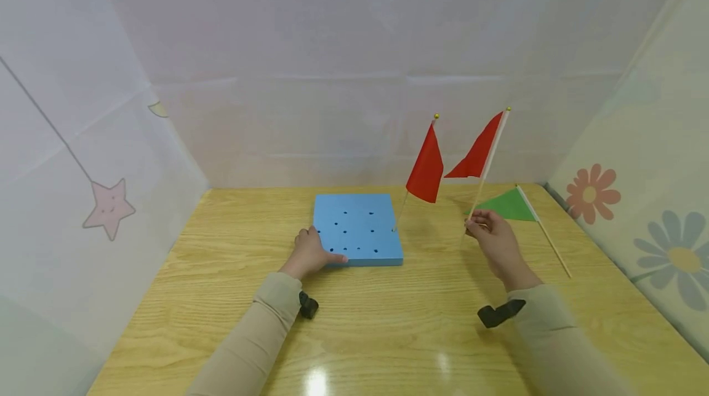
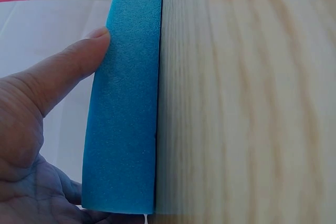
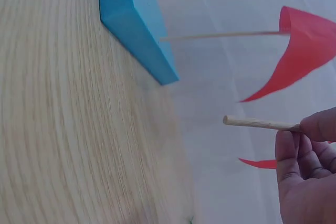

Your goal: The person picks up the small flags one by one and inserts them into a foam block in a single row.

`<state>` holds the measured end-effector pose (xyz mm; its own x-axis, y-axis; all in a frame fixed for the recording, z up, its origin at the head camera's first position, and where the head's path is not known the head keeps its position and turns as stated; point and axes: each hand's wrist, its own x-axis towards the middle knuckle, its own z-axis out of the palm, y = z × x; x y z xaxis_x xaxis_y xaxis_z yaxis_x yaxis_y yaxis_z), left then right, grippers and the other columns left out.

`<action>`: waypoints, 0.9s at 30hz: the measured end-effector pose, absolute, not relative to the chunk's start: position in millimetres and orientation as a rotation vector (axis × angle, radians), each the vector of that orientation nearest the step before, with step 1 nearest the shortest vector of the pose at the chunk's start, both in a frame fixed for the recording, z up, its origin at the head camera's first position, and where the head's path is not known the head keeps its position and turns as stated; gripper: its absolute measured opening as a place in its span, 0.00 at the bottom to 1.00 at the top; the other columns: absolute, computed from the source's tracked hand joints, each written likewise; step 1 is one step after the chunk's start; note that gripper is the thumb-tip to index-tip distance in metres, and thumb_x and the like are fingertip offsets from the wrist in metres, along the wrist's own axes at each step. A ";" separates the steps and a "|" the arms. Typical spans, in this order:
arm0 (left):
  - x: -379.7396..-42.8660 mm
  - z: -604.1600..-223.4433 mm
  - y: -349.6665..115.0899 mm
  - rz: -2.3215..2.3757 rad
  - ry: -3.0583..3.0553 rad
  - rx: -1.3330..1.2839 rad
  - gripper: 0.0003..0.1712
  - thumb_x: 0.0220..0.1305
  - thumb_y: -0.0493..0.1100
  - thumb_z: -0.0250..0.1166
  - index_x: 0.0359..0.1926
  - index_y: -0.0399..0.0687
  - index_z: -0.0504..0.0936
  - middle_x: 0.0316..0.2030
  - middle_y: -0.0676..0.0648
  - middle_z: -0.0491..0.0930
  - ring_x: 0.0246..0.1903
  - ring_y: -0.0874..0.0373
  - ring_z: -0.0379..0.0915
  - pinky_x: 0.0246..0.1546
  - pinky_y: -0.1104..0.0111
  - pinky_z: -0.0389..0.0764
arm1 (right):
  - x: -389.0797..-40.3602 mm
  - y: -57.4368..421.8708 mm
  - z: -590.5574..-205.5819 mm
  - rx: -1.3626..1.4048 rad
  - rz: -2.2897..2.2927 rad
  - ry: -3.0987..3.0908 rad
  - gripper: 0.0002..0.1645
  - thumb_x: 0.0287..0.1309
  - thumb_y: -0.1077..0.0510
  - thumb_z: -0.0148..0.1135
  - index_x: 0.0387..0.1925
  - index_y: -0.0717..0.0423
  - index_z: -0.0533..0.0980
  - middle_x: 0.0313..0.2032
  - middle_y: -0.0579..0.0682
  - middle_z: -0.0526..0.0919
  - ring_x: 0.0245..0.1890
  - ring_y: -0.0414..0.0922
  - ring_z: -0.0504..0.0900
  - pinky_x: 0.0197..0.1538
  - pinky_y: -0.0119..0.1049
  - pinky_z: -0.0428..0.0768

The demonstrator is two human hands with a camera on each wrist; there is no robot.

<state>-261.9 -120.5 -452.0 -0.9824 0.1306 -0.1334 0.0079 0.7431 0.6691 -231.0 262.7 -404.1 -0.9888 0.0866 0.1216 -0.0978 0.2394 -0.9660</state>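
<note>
A blue foam block (image 1: 359, 204) dotted with several small holes lies on the wooden table. At its front left corner, my left hand (image 1: 307, 254) steadies it, fingers along the left side and thumb at the front edge; the left wrist view has the thumb (image 2: 79, 56) on the top edge. One red flag (image 1: 426, 168) stands in the block near its right edge, leaning right. To the right of the block, my right hand (image 1: 495, 248) pinches the stick of a second red flag (image 1: 480, 153), held tilted, its bare lower end (image 3: 247, 123) pointing down.
A green flag (image 1: 506, 205) lies flat on the table (image 1: 437, 328) beyond and right of my right hand, its stick slanting toward me. Cloth walls with printed flowers (image 1: 592, 194) and a star (image 1: 109, 208) close off the back and both sides.
</note>
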 end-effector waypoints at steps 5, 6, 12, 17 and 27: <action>-261.5 -451.2 -120.0 1.075 2.767 0.109 0.71 0.54 0.59 0.81 0.77 0.22 0.47 0.73 0.22 0.51 0.74 0.28 0.47 0.68 0.42 0.63 | -229.2 251.9 -401.4 0.011 1.849 -2.315 0.15 0.78 0.65 0.51 0.59 0.70 0.64 0.49 0.53 0.71 0.46 0.35 0.77 0.49 0.24 0.79; -261.5 -451.3 -119.9 1.076 2.767 0.107 0.71 0.54 0.59 0.81 0.77 0.22 0.47 0.73 0.22 0.51 0.74 0.28 0.48 0.68 0.42 0.63 | -228.5 250.1 -401.2 0.017 1.843 -2.313 0.15 0.78 0.65 0.51 0.58 0.69 0.64 0.48 0.53 0.71 0.46 0.36 0.77 0.49 0.24 0.79; -261.5 -453.6 -120.3 1.076 2.773 0.097 0.71 0.53 0.59 0.81 0.77 0.22 0.48 0.73 0.22 0.51 0.73 0.28 0.48 0.68 0.42 0.63 | -222.5 235.0 -399.1 0.078 1.789 -2.295 0.14 0.77 0.65 0.53 0.56 0.70 0.65 0.47 0.54 0.73 0.47 0.38 0.78 0.49 0.24 0.79; -260.4 -454.5 -122.5 1.078 2.764 0.085 0.71 0.54 0.59 0.81 0.77 0.23 0.48 0.74 0.22 0.51 0.74 0.29 0.48 0.69 0.43 0.63 | -218.8 215.4 -395.2 0.127 1.728 -2.287 0.16 0.76 0.66 0.55 0.56 0.74 0.66 0.48 0.60 0.75 0.45 0.38 0.78 0.49 0.24 0.79; -262.9 -452.9 -120.1 1.081 2.770 0.102 0.70 0.53 0.59 0.82 0.77 0.22 0.49 0.73 0.23 0.53 0.73 0.30 0.50 0.69 0.44 0.63 | -219.6 193.1 -386.5 0.236 1.632 -2.293 0.15 0.75 0.64 0.56 0.55 0.73 0.68 0.47 0.63 0.76 0.44 0.34 0.77 0.49 0.21 0.77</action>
